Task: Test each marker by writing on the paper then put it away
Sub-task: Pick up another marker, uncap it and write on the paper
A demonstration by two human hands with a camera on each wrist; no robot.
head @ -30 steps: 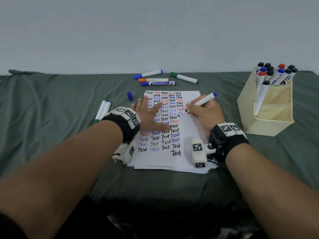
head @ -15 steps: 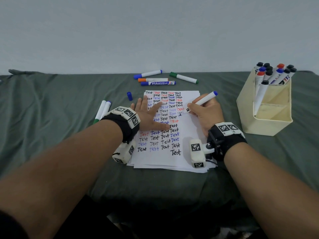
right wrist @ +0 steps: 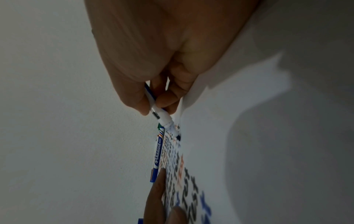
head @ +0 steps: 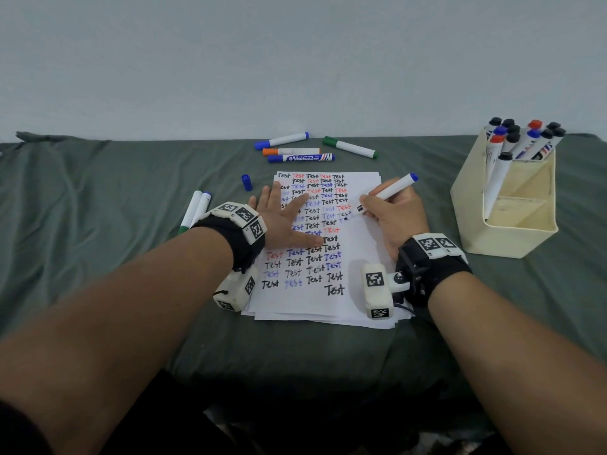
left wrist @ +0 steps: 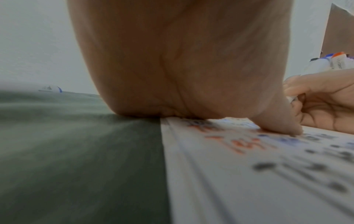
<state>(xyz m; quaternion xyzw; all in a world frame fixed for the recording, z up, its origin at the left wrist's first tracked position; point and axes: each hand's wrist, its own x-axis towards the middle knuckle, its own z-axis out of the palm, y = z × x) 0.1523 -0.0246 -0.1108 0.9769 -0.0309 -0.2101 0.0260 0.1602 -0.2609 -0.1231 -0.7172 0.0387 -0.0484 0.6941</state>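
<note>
1. My right hand (head: 395,213) pinches a white marker with a blue end (head: 387,192) between thumb and fingers, its uncapped tip touching the white sheet of paper covered in rows of the word "Test" (head: 358,257), right of centre, at the end of a row.
2. My left hand (head: 284,221) lies flat on the left part of the paper, fingers straight and spread, pressing it down onto the grey-green cloth (head: 98,224).
3. A loose blue cap (head: 246,182) lies on the cloth just beyond my left hand, left of the paper's far corner.
4. Four capped markers lie past the paper's far edge: a blue-capped white one (head: 282,140), an orange-capped one (head: 290,151), a blue "Whiteboard" marker (head: 300,157) and a green-capped one (head: 349,147).
5. Two more white markers (head: 195,208) lie side by side left of my left wrist.
6. At far right a cream plastic holder (head: 505,238) stands on the cloth, with many capped markers standing in its far compartment.
</note>
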